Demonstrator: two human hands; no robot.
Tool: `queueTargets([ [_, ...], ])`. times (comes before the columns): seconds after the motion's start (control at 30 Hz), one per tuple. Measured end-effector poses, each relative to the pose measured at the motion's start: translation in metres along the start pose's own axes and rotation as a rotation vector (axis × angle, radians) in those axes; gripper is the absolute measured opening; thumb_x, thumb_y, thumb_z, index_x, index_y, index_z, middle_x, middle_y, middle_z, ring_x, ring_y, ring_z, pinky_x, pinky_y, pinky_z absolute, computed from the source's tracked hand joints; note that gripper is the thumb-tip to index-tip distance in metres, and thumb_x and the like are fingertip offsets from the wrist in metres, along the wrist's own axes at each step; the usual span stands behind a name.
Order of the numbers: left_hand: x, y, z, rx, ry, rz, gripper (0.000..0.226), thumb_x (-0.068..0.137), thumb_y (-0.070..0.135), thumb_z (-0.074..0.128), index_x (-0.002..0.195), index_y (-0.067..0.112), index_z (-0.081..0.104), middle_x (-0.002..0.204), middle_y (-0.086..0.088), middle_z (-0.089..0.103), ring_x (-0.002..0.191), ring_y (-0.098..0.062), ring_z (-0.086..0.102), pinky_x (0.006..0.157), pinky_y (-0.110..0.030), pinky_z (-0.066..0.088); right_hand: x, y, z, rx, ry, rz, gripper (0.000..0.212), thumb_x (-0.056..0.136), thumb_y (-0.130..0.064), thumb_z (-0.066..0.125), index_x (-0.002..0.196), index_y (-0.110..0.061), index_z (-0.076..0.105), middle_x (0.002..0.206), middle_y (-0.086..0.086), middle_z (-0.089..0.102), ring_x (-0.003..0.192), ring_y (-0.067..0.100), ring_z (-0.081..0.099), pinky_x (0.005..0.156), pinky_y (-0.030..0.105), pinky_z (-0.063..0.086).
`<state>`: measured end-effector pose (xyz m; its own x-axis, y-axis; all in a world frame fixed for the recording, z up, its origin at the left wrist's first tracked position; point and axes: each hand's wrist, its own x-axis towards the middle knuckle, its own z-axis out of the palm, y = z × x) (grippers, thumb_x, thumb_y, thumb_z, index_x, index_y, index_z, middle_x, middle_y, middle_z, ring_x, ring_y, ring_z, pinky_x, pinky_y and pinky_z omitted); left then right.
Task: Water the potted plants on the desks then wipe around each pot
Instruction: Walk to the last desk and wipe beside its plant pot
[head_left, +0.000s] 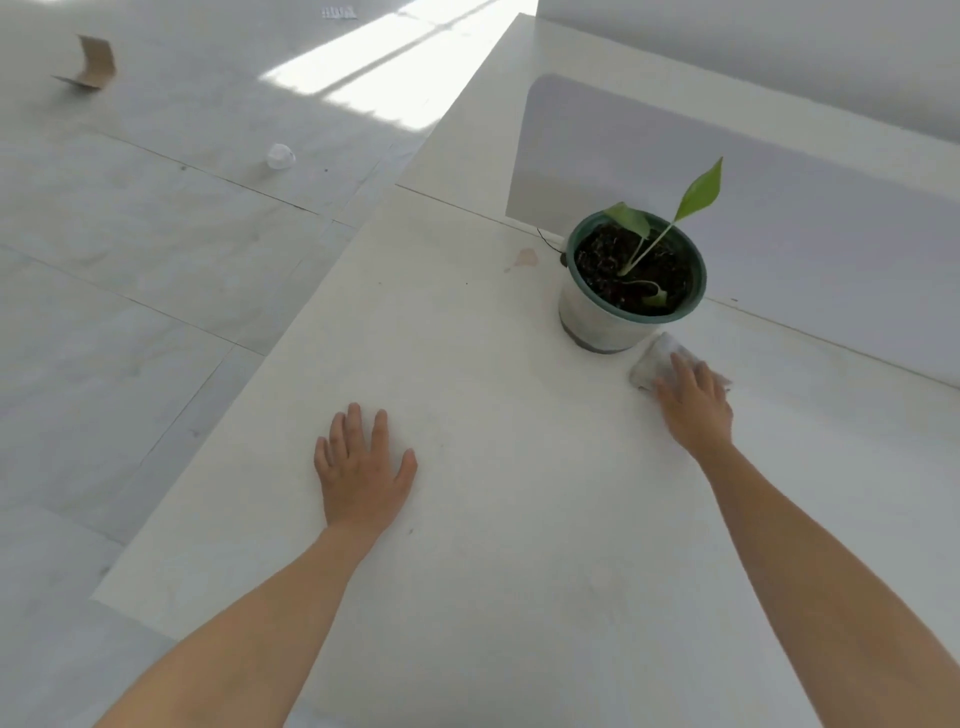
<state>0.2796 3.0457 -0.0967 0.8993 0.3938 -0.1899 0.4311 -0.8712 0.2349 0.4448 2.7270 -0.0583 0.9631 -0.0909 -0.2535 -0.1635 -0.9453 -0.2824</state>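
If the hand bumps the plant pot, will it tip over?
Probably not. The pot looks full of dark soil, so it likely feels heavy and sits steady. Its wall looks like thin plastic, so it may flex if squeezed. The thin leaves would bend easily.

I am working bare-armed: both my forearms (249, 623) are showing uncovered, running into my bare left hand (363, 470) and my bare right hand (693, 408).

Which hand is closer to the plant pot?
The right hand, pressing a cloth right beside the plant pot. The left hand lies flat on the desk, well away.
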Motion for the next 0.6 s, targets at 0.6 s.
queueTargets([
  [0.6, 0.005, -0.001, 0.007, 0.093, 0.061, -0.028, 0.059, 0.076, 0.043, 0.036, 0.118, 0.008, 0.056, 0.128, -0.025, 0.055, 0.119, -0.037, 0.041, 0.09, -0.058, 0.043, 0.026, -0.168, 0.07, -0.137, -0.173, -0.369, 0.052, 0.096, -0.042, 0.024, 0.144, -0.03, 0.01, 0.156, 0.014, -0.004, 0.143, 0.031, -0.007, 0.117, 0.044, -0.002],
])
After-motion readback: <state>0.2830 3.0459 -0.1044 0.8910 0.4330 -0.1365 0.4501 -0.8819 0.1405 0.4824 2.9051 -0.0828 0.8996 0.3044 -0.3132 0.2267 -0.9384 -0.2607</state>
